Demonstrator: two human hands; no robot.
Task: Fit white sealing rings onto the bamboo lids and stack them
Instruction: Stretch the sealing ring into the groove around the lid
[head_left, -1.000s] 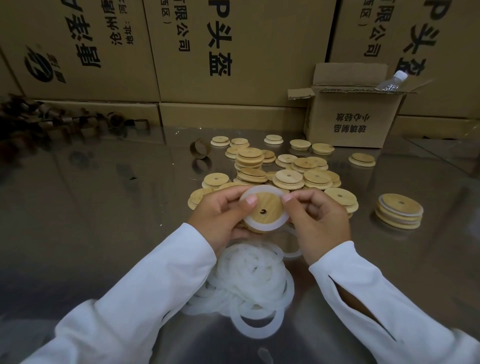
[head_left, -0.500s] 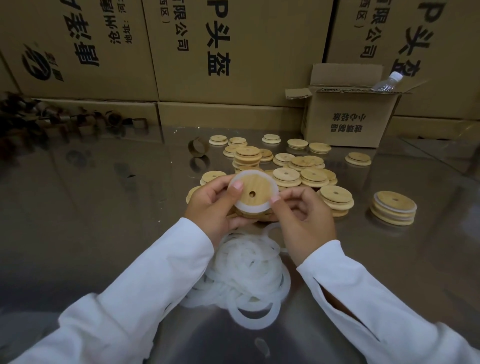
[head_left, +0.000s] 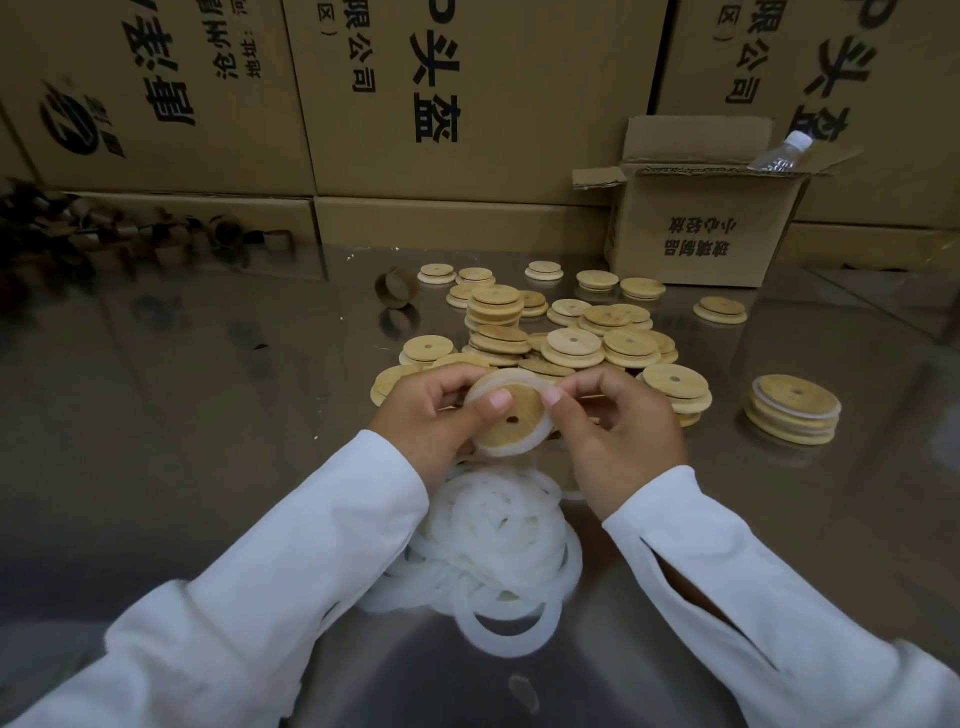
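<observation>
A round bamboo lid (head_left: 519, 418) with a small centre hole is held up between both hands, a white sealing ring (head_left: 506, 449) wrapped around its rim. My left hand (head_left: 431, 421) grips its left edge with the thumb on the face. My right hand (head_left: 618, 431) pinches the ring at the lid's upper right edge. A pile of loose white rings (head_left: 493, 551) lies on the table just below my hands. Several bare bamboo lids (head_left: 571, 343) are heaped behind. A short stack of ringed lids (head_left: 794, 410) stands at the right.
The shiny metal table (head_left: 182, 415) reflects the boxes. An open cardboard box (head_left: 701, 228) with a plastic bottle (head_left: 779, 153) stands at the back right. Large cartons (head_left: 415, 104) wall the rear. Brown cardboard rolls (head_left: 78, 228) lie back left; one roll (head_left: 396, 286) sits near the lids.
The lid has tilted flatter between my hands, and my right fingers have moved up to the ring at its upper right edge. The view has shifted slightly.
</observation>
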